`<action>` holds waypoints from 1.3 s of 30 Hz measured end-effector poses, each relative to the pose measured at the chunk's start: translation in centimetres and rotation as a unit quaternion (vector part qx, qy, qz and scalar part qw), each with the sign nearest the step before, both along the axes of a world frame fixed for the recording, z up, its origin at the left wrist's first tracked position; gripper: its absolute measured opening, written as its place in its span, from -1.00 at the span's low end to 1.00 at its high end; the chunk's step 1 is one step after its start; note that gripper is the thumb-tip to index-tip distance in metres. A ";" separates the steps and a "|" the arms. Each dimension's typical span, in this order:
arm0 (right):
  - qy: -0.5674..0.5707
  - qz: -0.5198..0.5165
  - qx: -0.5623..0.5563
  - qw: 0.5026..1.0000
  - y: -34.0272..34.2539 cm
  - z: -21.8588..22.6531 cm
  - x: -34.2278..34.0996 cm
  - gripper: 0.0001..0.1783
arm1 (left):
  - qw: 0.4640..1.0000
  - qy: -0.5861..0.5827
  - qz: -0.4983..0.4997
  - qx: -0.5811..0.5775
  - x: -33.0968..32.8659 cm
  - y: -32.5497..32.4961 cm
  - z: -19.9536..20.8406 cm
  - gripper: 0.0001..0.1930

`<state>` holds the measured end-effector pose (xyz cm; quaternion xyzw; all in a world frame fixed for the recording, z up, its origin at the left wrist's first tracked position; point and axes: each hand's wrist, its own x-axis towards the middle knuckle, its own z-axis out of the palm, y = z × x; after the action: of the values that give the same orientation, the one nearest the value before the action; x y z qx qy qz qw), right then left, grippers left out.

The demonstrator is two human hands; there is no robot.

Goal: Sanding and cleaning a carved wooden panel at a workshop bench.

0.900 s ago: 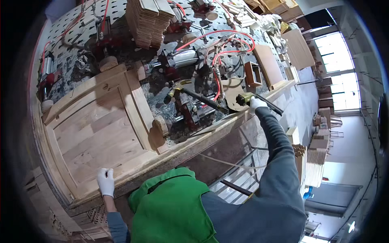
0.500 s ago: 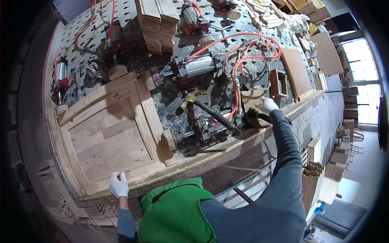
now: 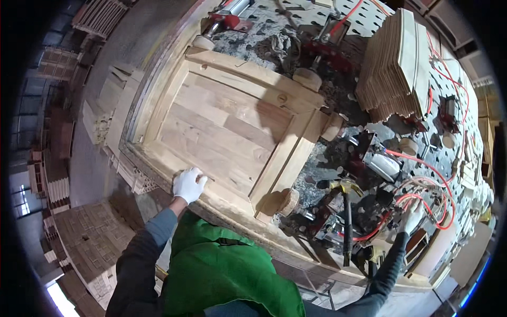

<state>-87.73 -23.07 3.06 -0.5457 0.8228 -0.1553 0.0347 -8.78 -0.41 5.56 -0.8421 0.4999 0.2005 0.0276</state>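
Observation:
A pale wooden panel door [image 3: 219,134] lies flat on the bench, with cylinder clamps against its edges. My left hand [image 3: 189,186], in a white glove, rests on the door's near rail with its fingers curled in; anything inside them is hidden. Out to the right, my right hand [image 3: 413,215], also gloved, is closed among the red air hoses [image 3: 448,198] and fittings. Exactly what its fingers grip cannot be made out. Between my hands lies a hammer [image 3: 347,222] with a yellow-and-black head and dark handle. Another yellow-and-black tool [image 3: 376,254] sits near the bench edge.
Air cylinders [image 3: 383,166] with wooden pads stand around the door on the perforated bench. A tall stack of thin wooden pieces [image 3: 393,66] rises at the back right. More timber is piled on the floor at the left [image 3: 87,243].
My view has swung left, so the door sits more central. My right hand has gone from the yellow-and-black tool at the bench edge to the hoses. My left hand now rests farther onto the door's rail.

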 end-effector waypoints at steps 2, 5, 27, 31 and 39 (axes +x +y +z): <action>-0.011 0.124 -0.105 0.987 -0.2 -2.5 3.0 -0.39 | 1.000 0.005 0.012 0.021 0.0 0.3 0.1 -0.70; 0.006 0.083 -0.034 0.996 -0.8 -4.3 6.1 -0.39 | 1.000 0.009 0.002 0.022 0.1 0.4 0.1 -0.68; -0.067 0.018 0.073 0.995 12.7 -4.5 53.8 -0.01 | 0.911 0.036 -0.358 -0.203 13.2 -37.4 -5.2 -0.16; -0.024 -0.005 0.068 0.997 12.8 -7.1 53.8 -0.12 | 0.894 0.009 -0.446 -0.039 13.0 -43.5 -4.3 -0.12; -0.064 0.068 -0.071 0.993 12.1 2.2 53.0 -0.47 | 0.846 0.029 -0.494 -0.198 14.1 -43.2 -4.5 -0.05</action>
<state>-34.71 -10.98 5.22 -0.5901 0.7670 -0.2452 0.0587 5.28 -43.60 1.10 -0.4652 0.8795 0.0818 -0.0592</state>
